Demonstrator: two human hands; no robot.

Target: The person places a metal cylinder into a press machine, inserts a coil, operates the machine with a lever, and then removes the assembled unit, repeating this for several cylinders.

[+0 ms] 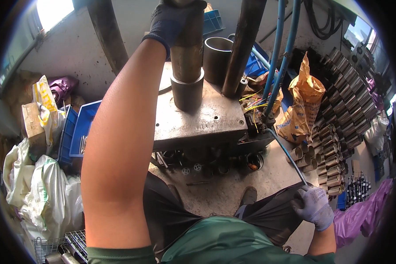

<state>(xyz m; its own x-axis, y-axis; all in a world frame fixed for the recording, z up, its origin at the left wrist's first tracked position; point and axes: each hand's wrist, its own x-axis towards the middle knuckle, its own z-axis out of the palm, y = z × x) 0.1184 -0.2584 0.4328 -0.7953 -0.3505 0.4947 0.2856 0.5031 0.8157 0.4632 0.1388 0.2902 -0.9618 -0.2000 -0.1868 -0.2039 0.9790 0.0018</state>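
Observation:
My left hand [174, 20], in a dark blue glove, is raised at the top edge and closed round the upper part of a thick metal cylinder [188, 64]. Part of its fingers lies out of sight. The cylinder's lower end meets a wider grey metal sleeve [187, 96] standing upright on a steel press table [207, 119]. My right hand [314, 207], in a pale grey-lilac glove, rests by my right thigh, wrapped round the lower end of a thin teal lever [288, 156]. That lever slants down from the table's right side.
Behind the sleeve stands a larger open cylinder [218, 59] beside a dark steel column [245, 44]. Blue hoses [277, 57] hang at right, near a torn brown paper sack [306, 99]. Stacked metal tubes [343, 97] line the right; white sacks [44, 185] and a blue bin [86, 121] are left.

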